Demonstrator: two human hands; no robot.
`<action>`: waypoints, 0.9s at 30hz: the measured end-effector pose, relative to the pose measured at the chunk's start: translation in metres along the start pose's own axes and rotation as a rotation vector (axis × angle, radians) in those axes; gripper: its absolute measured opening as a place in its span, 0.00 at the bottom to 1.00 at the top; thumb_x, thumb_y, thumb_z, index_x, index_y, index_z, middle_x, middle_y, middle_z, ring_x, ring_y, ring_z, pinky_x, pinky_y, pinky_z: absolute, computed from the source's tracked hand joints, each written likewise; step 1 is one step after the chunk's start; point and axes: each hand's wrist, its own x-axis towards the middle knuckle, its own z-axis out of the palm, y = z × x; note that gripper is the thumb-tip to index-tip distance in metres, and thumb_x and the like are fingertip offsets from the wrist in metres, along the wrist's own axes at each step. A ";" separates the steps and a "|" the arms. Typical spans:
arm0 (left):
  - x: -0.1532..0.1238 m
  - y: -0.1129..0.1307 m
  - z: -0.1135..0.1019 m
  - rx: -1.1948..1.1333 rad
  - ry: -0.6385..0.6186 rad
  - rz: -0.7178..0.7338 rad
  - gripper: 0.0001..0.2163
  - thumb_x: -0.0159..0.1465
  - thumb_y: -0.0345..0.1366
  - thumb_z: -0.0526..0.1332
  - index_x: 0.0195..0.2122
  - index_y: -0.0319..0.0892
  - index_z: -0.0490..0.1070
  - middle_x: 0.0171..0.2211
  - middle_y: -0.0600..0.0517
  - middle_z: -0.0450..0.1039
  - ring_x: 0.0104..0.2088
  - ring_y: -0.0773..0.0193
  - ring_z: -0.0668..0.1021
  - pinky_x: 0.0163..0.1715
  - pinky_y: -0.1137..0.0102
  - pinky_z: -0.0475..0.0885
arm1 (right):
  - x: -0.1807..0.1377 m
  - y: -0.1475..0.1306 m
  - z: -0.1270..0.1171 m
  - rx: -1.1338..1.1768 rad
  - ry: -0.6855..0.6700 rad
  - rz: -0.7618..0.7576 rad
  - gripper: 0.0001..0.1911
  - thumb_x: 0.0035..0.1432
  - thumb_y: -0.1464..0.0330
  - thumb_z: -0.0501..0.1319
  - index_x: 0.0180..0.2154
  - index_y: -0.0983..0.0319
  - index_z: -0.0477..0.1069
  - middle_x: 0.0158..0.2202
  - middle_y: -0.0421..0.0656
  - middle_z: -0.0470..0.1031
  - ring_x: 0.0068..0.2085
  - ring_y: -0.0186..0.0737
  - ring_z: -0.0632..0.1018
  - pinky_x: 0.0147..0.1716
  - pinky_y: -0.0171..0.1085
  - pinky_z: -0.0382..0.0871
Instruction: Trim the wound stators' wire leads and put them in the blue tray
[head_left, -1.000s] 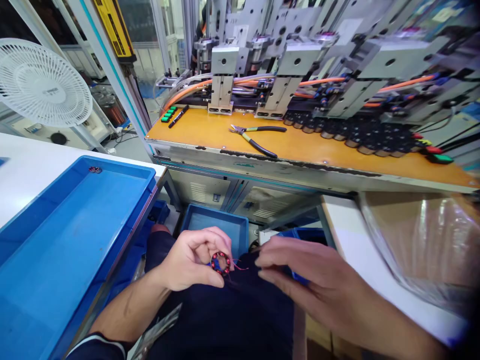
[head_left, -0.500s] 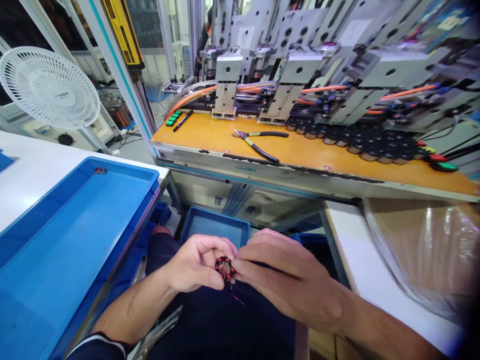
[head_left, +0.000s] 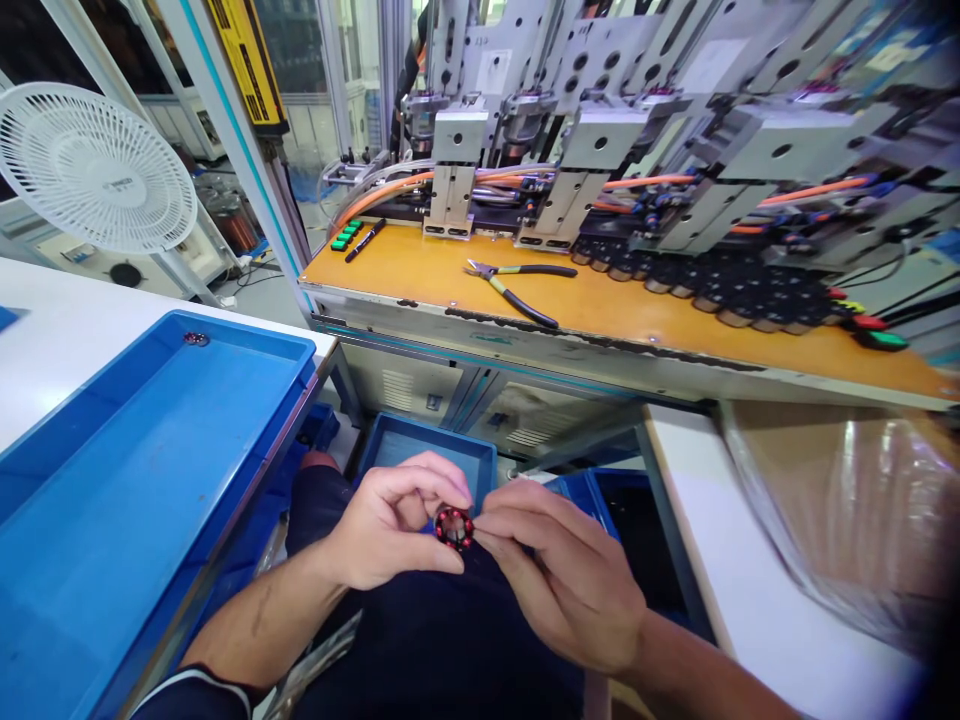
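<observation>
Between the thumb and fingers of my left hand point(head_left: 390, 527) sits a small ring-shaped motor stator point(head_left: 466, 539), black with red windings. Its open centre faces up toward me, over my lap. My right hand point(head_left: 571, 572) is closed in a pinch at the ring's right edge, the thumb and fingertips touching it or something thin there. What those fingertips grip is too small to make out. Another wound stator point(head_left: 196, 340) lies in the far corner of the blue tray point(head_left: 150, 440) on my left.
Cutting pliers point(head_left: 517, 285) and a black marker point(head_left: 365, 242) lie on the orange bench point(head_left: 420, 270) ahead, below machine heads. Several dark cylindrical parts point(head_left: 705, 285) stand at its right. A blue bin point(head_left: 480, 455) sits low in front, a plastic-covered box point(head_left: 832, 500) at right.
My right hand has drawn back slightly and turned, its fingers more bent. The stator has shifted a little to the right and up in my left hand. The hanging thin wire no longer shows.
</observation>
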 end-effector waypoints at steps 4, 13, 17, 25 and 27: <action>-0.004 -0.002 -0.004 -0.011 0.002 -0.065 0.27 0.44 0.31 0.77 0.46 0.43 0.76 0.41 0.49 0.72 0.36 0.67 0.75 0.36 0.74 0.71 | -0.002 0.001 0.003 0.020 0.035 0.012 0.07 0.59 0.78 0.58 0.36 0.61 0.72 0.28 0.42 0.75 0.29 0.34 0.77 0.30 0.33 0.73; -0.011 0.011 -0.007 0.190 -0.039 -0.263 0.15 0.60 0.40 0.68 0.45 0.37 0.73 0.27 0.53 0.71 0.25 0.71 0.74 0.26 0.76 0.67 | -0.002 0.000 0.002 -0.053 0.039 0.009 0.07 0.57 0.79 0.59 0.35 0.63 0.72 0.27 0.42 0.75 0.28 0.33 0.77 0.28 0.30 0.72; -0.013 0.006 -0.005 0.164 -0.018 -0.178 0.12 0.63 0.34 0.65 0.48 0.40 0.71 0.30 0.51 0.74 0.29 0.69 0.78 0.30 0.75 0.72 | -0.004 -0.002 0.008 -0.118 0.091 0.019 0.07 0.56 0.79 0.60 0.33 0.63 0.72 0.27 0.42 0.75 0.28 0.32 0.76 0.29 0.30 0.72; -0.010 0.003 -0.004 -0.033 -0.064 0.131 0.08 0.56 0.29 0.70 0.37 0.40 0.75 0.46 0.47 0.71 0.38 0.66 0.80 0.40 0.69 0.76 | -0.006 -0.003 0.012 -0.122 0.126 0.034 0.07 0.56 0.79 0.59 0.34 0.62 0.71 0.27 0.42 0.74 0.27 0.32 0.76 0.28 0.31 0.73; -0.010 0.003 -0.002 -0.057 -0.055 0.194 0.08 0.55 0.30 0.71 0.34 0.39 0.73 0.43 0.48 0.74 0.42 0.61 0.80 0.44 0.64 0.76 | -0.006 -0.003 0.011 -0.100 0.110 0.006 0.07 0.57 0.79 0.59 0.34 0.63 0.71 0.27 0.42 0.74 0.27 0.32 0.76 0.27 0.31 0.73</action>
